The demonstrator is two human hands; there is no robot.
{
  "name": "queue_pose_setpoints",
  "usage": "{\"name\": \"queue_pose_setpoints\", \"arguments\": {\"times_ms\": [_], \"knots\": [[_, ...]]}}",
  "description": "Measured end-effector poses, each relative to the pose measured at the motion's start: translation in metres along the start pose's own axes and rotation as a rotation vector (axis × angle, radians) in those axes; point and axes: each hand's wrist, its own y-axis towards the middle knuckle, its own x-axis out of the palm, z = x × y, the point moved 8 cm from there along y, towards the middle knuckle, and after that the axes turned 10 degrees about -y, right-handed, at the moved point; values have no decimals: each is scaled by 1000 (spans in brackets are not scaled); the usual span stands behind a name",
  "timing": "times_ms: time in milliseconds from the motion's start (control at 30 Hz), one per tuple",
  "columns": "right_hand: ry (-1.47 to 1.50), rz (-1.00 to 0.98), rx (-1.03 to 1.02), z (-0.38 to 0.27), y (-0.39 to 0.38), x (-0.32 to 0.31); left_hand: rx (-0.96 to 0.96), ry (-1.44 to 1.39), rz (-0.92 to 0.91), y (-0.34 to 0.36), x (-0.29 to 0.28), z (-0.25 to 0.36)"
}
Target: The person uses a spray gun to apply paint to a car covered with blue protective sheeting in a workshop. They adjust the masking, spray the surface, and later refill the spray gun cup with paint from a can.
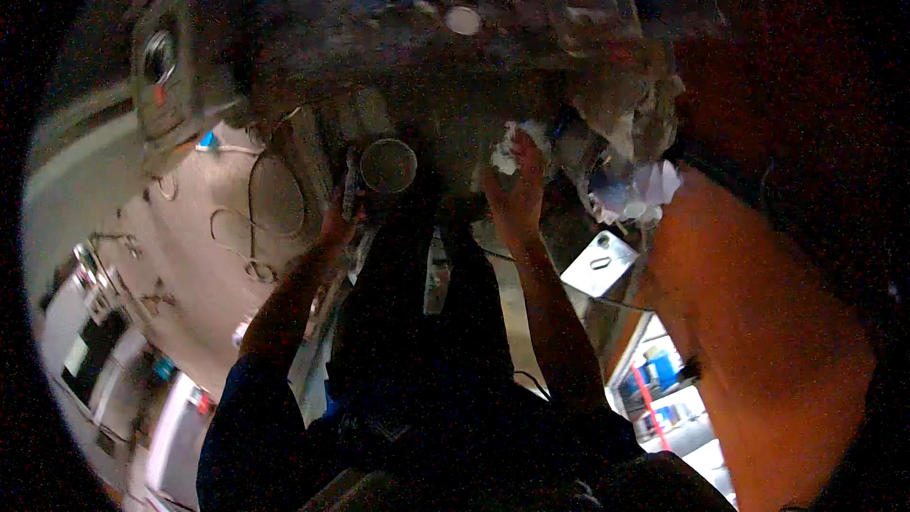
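In the dim, blurred head view, my right hand (517, 192) reaches forward with its fingers closed on a crumpled white piece (504, 159), either cloth or paper. My left hand (336, 220) is held low on the other side, closed around a thin greyish upright piece (351, 175) whose kind is unclear. Just right of that hand is a round container (389, 167) with a pale rim, seen from above; whether the hand touches it I cannot tell. Shadow hides most of the left fingers.
Ahead stretches a dark, cluttered work surface (398, 47) with a pale round disc (463, 20). Crumpled plastic (645, 192) and a white plate with a slot (599, 264) lie to the right, beside an orange wall (758, 303). A cord (251, 218) loops across the left side.
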Motion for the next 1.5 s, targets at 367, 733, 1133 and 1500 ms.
{"name": "queue_pose_setpoints", "arguments": {"times_ms": [367, 733, 1133, 1500], "knots": [[-59, -243, -623, -281, 100, 109, 153, -241, 336, -78, -39, 14], [-303, -31, -1087, -422, 134, 305, 131, -840, 835, -161, -66, 56], [-391, -218, -1024, -452, 139, 319, 234, -1129, 1148, -170, -47, 39], [-623, -985, -1718, -477, 10, 267, 329, -857, 1273, -191, -80, 111]]}}
